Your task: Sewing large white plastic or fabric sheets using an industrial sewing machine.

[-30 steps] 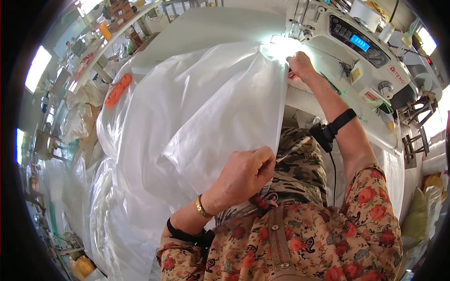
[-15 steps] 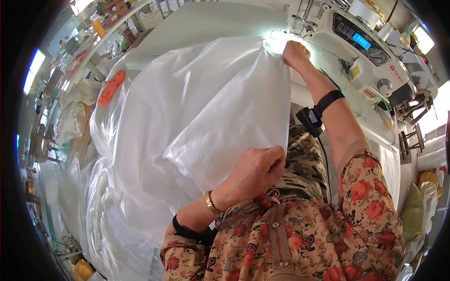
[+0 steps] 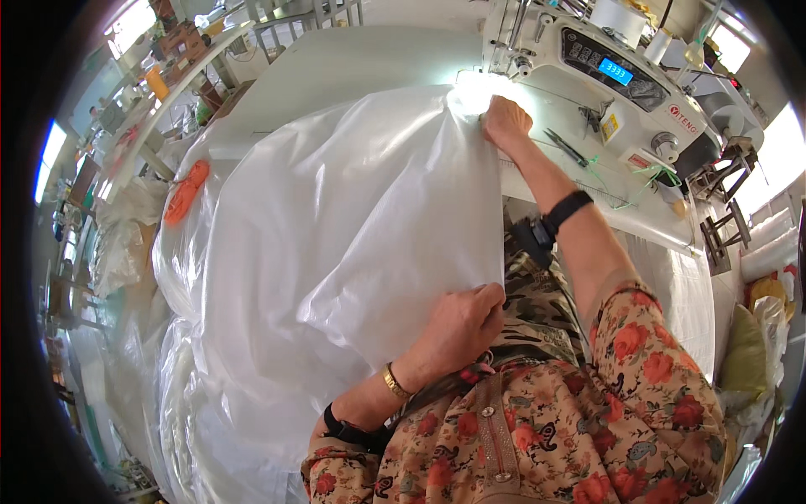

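A large sheet of translucent white plastic film (image 3: 378, 193) spreads over my lap and the machine table, its right edge running straight between my hands. At the near end of that edge, my left hand (image 3: 463, 326) is closed on the film, with a gold watch on its wrist. My right hand (image 3: 507, 123) pinches the far end of the edge, right beside the brightly lit needle area of a white sewing machine (image 3: 645, 128). Folds gather in the film near that lit spot. The needle itself is lost in the glare.
Black-bladed thread snips (image 3: 566, 147) lie on the table right of my right hand, near loose green threads (image 3: 651, 175). A bundle of orange cord (image 3: 186, 191) rests on the film at left. White thread cones (image 3: 621, 17) stand behind the machine.
The whole view has shifted, so the machine appears lower and further left. My hands are slightly closer together along the film's edge, both still gripping. The snips show more fully beside my right forearm.
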`<control>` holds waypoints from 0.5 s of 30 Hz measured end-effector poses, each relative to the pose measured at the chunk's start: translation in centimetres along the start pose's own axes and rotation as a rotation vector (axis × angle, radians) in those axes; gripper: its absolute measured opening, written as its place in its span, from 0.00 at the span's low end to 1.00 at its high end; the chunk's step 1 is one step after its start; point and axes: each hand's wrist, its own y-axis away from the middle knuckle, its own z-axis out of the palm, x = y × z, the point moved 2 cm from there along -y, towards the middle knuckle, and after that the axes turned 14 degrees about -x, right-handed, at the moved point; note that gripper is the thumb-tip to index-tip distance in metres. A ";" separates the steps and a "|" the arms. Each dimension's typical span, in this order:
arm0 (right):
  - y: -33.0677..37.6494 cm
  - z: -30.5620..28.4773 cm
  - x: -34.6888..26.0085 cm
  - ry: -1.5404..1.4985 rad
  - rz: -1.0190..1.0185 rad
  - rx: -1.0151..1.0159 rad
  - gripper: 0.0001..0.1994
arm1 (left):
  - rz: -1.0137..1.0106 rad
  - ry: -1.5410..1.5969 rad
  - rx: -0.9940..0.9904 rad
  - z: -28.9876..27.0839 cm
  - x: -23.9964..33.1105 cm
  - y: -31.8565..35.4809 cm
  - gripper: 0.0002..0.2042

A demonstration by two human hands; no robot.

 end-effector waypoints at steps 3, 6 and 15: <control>1.9 0.3 -0.2 0.030 -0.023 -0.062 0.06 | 0.010 -0.042 0.005 0.4 -0.5 0.1 0.03; 3.8 -0.1 -1.1 0.085 -0.076 -0.156 0.06 | -0.001 -0.071 -0.020 0.4 -1.1 0.4 0.03; 4.9 -0.4 -2.1 0.102 -0.111 -0.170 0.07 | -0.015 -0.174 -0.002 0.9 -2.0 0.3 0.04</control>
